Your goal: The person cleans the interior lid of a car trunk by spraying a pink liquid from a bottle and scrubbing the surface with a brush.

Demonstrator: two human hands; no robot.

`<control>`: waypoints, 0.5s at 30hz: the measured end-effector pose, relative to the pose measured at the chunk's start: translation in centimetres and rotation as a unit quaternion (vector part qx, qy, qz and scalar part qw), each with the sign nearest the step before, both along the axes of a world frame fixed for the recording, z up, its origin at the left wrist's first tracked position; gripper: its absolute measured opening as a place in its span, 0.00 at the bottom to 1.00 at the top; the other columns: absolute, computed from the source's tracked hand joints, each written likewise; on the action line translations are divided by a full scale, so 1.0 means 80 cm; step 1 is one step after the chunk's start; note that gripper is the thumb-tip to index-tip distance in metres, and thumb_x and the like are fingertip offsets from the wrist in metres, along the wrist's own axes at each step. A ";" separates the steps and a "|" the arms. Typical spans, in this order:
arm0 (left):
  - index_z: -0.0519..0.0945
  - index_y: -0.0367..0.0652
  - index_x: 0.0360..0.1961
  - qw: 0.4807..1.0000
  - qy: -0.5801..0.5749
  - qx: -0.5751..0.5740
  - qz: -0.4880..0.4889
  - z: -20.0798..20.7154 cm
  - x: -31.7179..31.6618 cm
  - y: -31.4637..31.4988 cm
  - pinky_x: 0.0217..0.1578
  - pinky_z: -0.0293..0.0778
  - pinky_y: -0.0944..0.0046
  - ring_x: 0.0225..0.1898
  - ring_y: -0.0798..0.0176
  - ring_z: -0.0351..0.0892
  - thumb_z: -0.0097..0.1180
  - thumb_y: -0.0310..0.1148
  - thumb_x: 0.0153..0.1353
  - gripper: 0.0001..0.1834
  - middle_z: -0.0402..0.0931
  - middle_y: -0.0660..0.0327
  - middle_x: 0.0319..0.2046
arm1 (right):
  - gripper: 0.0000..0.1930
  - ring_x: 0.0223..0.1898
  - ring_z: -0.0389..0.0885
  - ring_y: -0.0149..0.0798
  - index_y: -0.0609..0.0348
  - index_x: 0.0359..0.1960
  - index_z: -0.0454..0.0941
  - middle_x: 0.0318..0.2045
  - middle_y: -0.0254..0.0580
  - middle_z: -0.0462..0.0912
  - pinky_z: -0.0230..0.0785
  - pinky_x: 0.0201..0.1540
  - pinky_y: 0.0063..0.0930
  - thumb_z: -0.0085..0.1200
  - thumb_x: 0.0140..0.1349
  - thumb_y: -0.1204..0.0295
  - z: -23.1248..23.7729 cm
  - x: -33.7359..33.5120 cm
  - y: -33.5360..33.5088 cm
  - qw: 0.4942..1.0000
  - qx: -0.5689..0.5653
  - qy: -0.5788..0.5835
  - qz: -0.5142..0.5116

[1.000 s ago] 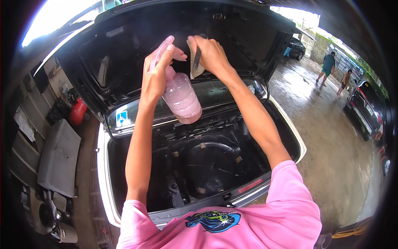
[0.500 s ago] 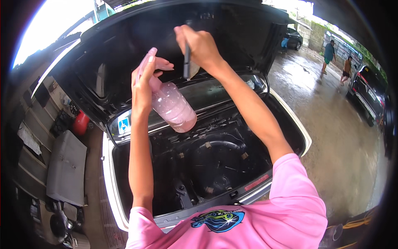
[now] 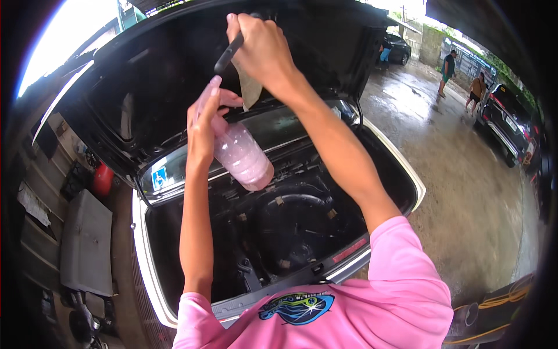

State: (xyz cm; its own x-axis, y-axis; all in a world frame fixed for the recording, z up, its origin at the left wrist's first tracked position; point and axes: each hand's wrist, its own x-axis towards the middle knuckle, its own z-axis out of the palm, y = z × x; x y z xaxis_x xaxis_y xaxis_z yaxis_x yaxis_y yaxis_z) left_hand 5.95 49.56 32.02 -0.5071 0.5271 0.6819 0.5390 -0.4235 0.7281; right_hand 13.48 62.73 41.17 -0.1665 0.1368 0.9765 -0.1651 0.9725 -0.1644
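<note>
My left hand is raised over the open car boot and grips a clear plastic bottle of pink liquid by its upper end, base tilted down to the right. My right hand is higher, against the underside of the black boot lid, closed on a brush with a black handle; its tan bristles point down beside the bottle's top. The spare-wheel well lies open below both arms.
The white car's rim frames the boot. A grey mat and a red canister lie on the left. To the right is wet concrete, parked cars and two people standing far off.
My right hand has risen and turned the brush so its handle points up-left. The bottle and left hand have shifted slightly right and stay raised.
</note>
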 end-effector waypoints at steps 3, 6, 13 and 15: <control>0.69 0.32 0.64 1.000 0.010 -0.006 -0.012 0.007 -0.001 0.005 0.54 0.69 0.55 0.48 0.57 0.81 0.44 0.51 0.69 0.34 0.82 0.53 0.41 | 0.10 0.25 0.81 0.57 0.63 0.25 0.73 0.21 0.53 0.80 0.72 0.28 0.44 0.49 0.63 0.70 0.015 0.000 0.024 0.987 0.140 0.010 0.082; 0.70 0.32 0.64 1.000 -0.006 0.009 0.021 0.001 0.009 -0.001 0.54 0.69 0.54 0.48 0.57 0.81 0.44 0.51 0.69 0.33 0.83 0.53 0.41 | 0.12 0.17 0.67 0.40 0.64 0.24 0.69 0.15 0.45 0.70 0.64 0.25 0.35 0.50 0.64 0.71 0.013 0.049 0.009 0.974 0.010 0.038 0.225; 0.82 0.33 0.44 0.999 0.019 0.030 -0.023 0.009 0.038 0.024 0.53 0.68 0.55 0.46 0.57 0.81 0.45 0.51 0.68 0.28 0.84 0.52 0.38 | 0.26 0.17 0.66 0.26 0.62 0.20 0.70 0.13 0.34 0.69 0.61 0.23 0.26 0.43 0.74 0.56 -0.032 0.017 0.059 0.979 -0.025 0.012 0.204; 0.82 0.34 0.41 0.999 0.025 0.030 -0.019 0.007 0.042 0.015 0.53 0.68 0.55 0.46 0.57 0.81 0.45 0.51 0.68 0.28 0.84 0.52 0.37 | 0.26 0.17 0.66 0.26 0.62 0.20 0.69 0.13 0.33 0.68 0.60 0.23 0.27 0.44 0.74 0.56 -0.018 0.032 0.043 0.980 -0.036 0.034 0.194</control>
